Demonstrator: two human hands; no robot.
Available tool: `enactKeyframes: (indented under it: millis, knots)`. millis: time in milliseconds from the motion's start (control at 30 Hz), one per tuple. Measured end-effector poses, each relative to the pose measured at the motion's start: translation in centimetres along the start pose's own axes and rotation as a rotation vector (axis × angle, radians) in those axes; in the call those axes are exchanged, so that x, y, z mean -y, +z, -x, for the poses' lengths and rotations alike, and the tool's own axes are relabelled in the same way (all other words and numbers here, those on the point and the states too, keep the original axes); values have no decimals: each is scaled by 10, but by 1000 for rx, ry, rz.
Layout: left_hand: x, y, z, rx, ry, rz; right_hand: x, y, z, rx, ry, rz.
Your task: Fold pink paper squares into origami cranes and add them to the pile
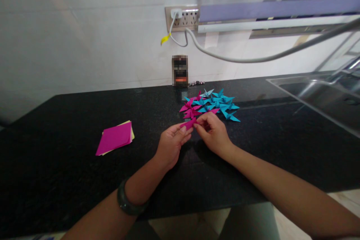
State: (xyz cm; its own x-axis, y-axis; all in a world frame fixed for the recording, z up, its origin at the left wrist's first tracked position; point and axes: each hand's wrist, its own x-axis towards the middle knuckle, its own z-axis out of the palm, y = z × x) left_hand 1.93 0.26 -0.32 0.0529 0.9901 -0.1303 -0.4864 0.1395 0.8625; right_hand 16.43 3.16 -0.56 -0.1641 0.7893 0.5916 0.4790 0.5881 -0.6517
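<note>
Magenta folded paper (188, 124) mid-frame, over counter (84, 183). Left hand (171, 145): thumb and fingers pinching left end. Right hand (214, 132): fingers pinching right tip. Imo go light with left, line edges up, then crease hard; mind paper cranes (217, 104) just beyond.

Slants the left forearm (104, 215) in from the lower left and the right forearm (275, 182) in from the lower right. Holds the left hand (172, 142) with palm turned inward, thumb pressing on top, fingers stretched beneath. Curves the right hand (212, 131) inward, pinching thumb against bent forefinger near the tips. Holds both sets of fingertips just beside each other.
</note>
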Motion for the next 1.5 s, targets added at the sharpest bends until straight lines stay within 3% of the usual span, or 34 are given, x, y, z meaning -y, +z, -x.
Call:
enactKeyframes:
  millis: [333, 500, 733, 867, 1000, 1100, 1267, 1500]
  knots:
    - [1, 0, 0, 10, 14, -78, -3, 1, -2, 25, 57, -66]
    - [2, -2, -3, -17, -18, -124, 0, -3, -2, 57, -89, -73]
    - [1, -4, -1, 61, -43, -114, 1, -3, -1, 96, -279, -71]
    - [-1, -2, 0, 79, -71, -99, 0, -5, -1, 109, -300, -31]
    - [-6, 0, -1, 65, -57, -31, 4, -11, 1, 226, -334, 9]
    - [-9, -2, -2, 46, -61, 25, 7, -11, 2, 278, -311, -21]
    - [-12, -7, -4, 111, -84, 142, 9, -5, 1, 168, -199, -139]
    - [-13, -6, -4, 182, -87, 180, 14, -5, 2, 129, -154, -214]
